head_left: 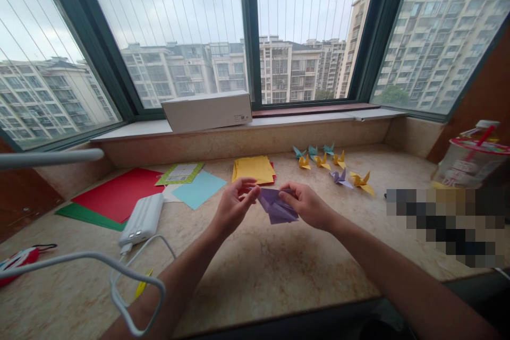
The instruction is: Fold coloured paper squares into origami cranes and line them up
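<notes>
A partly folded sheet of purple origami paper (278,208) is held up over the stone counter, its creases showing. My left hand (236,203) pinches its upper left corner between thumb and fingers. On the other side, my right hand (305,203) grips the upper right edge, thumb on top. Just beyond my hands lies a stack of yellow paper squares (252,169), with a red edge peeking out. Several folded paper cranes stand farther right, among them a purple crane (340,177), a yellow crane (362,181) and a teal crane (313,152).
Left of my hands lie red paper (123,191), green paper (91,217), light blue paper (200,189) and a white power bank (142,218) with a looping cable (99,258). A white box (207,111) rests on the sill. A plastic cup (466,162) stands far right.
</notes>
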Demonstrator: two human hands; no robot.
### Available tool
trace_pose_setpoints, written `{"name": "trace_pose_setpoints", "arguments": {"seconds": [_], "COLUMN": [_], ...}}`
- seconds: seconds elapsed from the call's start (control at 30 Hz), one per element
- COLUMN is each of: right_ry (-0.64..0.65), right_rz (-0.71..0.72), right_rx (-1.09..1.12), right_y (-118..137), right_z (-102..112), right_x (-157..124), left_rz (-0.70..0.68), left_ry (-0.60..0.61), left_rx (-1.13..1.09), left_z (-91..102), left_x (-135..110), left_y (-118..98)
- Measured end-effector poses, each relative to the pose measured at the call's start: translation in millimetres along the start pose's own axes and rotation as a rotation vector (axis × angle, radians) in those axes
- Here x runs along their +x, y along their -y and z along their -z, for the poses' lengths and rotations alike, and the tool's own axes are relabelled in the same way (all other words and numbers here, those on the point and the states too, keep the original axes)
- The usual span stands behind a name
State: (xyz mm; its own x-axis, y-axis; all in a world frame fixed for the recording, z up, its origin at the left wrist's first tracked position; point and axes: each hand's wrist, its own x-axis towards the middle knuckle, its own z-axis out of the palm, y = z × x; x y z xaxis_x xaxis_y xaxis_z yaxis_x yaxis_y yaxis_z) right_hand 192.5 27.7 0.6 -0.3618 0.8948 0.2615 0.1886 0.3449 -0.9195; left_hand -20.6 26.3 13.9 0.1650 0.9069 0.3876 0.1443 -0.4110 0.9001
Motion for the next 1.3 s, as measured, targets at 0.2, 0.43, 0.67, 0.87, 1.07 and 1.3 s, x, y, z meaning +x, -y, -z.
{"name": "trace_pose_setpoints", "arguments": {"seconds": [0.2, 0.43, 0.67, 0.87, 1.07, 1.3], "right_ry": [0.124, 0.110, 0.111, 0.030, -0.419, -0.183], "right_rz": [-0.079, -0.106, -0.127, -0.077, 0.226, 0.553], "right_rx": [0.290, 0.354, 0.428, 0.371, -0.246, -0.522], "right_y": [4, 2, -1, -4, -11, -3], "right_z": [-1, -9, -14, -16, -11, -13], "right_x": [0, 1, 1, 2, 0, -7], "left_rz": [-0.009, 0.046, 0.096, 0.098, 0.181, 0.142], "left_ry": [0.018, -0.134, -0.187, 0.139, 0.154, 0.188], "left_rx": [0.051, -0.071, -0.272, -0.228, 0.017, -0.438], "left_z": [-3.2, -6.6, -10.0, -17.4, -20.5, -25.0], "left_x": [-1, -2, -4, -8, -11, -14], "left_y": [1, 0, -4, 2, 12, -8]}}
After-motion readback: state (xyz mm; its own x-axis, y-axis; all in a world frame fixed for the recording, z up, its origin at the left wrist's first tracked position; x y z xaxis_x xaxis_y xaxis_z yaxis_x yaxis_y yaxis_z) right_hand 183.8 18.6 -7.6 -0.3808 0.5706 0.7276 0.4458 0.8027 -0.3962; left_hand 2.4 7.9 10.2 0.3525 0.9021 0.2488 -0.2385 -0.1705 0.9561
